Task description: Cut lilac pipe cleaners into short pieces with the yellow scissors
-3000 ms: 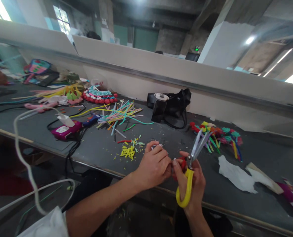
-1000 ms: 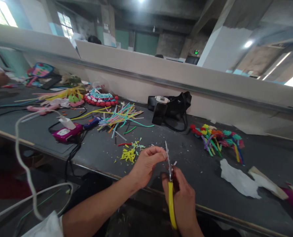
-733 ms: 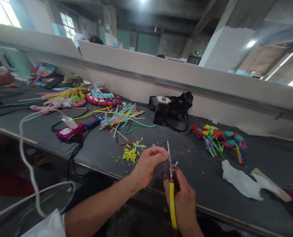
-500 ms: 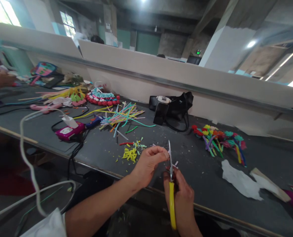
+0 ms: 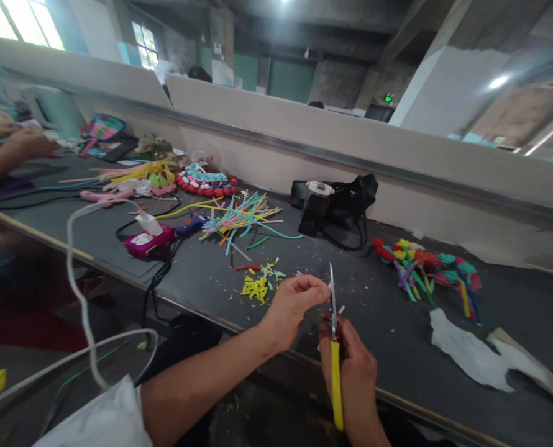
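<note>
My left hand (image 5: 291,313) is closed in a pinch, with a small pale lilac strip (image 5: 331,287) at its fingertips. The strip lies against the blades of the scissors, whose yellow handle (image 5: 336,382) is in my right hand (image 5: 358,366). The blades point up and away from me and look nearly closed, seen edge-on. Something dark red shows in part behind my right fingers; its shape is hidden. A short pale offcut (image 5: 342,309) shows just above my right hand. Left of my hands lie chopped yellow pieces (image 5: 255,288) and a short red piece (image 5: 248,267).
Behind lie a pile of coloured fuzzy stems (image 5: 243,217) and a black bag (image 5: 351,198). Fuzzy-stem flowers (image 5: 416,261) and white paper (image 5: 467,354) are at right. A magenta power socket (image 5: 150,241) with cords stands left. Another person's hands (image 5: 25,143) are at far left.
From close together, my hands have parted slightly; the scissors turned from spread blades leaning right to upright and nearly closed beside my left fingertips. Lately they barely move; the view swings left.
</note>
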`<state>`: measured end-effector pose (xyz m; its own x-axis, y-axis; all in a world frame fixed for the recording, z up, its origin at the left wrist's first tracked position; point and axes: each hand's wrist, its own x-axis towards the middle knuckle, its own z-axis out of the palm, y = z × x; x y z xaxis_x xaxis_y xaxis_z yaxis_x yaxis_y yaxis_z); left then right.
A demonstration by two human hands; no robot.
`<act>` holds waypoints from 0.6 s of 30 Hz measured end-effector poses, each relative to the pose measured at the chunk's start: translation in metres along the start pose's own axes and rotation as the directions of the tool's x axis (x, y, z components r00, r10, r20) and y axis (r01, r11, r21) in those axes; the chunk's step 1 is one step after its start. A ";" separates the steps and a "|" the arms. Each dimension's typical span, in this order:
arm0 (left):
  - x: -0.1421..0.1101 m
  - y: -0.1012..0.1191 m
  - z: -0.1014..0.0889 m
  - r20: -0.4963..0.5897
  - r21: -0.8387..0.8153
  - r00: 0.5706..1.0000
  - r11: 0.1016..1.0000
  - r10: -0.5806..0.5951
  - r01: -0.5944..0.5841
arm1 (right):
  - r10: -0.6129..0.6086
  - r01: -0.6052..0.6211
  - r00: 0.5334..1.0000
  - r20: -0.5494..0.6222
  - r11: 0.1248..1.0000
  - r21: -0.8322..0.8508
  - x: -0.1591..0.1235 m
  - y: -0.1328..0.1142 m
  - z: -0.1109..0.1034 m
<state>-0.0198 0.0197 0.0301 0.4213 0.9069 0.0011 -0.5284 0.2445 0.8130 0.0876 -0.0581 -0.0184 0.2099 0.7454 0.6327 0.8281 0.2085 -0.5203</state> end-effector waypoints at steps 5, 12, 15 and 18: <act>0.002 0.000 0.000 -0.034 0.029 0.999 1.000 0.010 -0.009 | 0.040 -0.043 0.998 0.057 0.997 0.065 0.002 -0.002 -0.002; 0.005 0.006 -0.001 0.002 0.026 0.998 0.998 0.055 -0.055 | 0.081 -0.091 0.994 0.076 0.986 0.136 0.011 -0.008 0.001; 0.006 0.009 -0.001 0.002 0.011 0.997 0.997 0.071 -0.071 | 0.084 -0.095 0.993 0.080 0.986 0.136 0.015 -0.011 0.003; 0.006 0.011 -0.002 -0.001 -0.005 0.997 0.997 0.083 -0.083 | 0.094 -0.106 0.991 0.091 0.986 0.132 0.018 -0.013 0.007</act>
<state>-0.0242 0.0288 0.0378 0.3754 0.9243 0.0685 -0.5650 0.1697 0.8074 0.0771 -0.0433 -0.0041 0.2390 0.8162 0.5261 0.7257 0.2098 -0.6553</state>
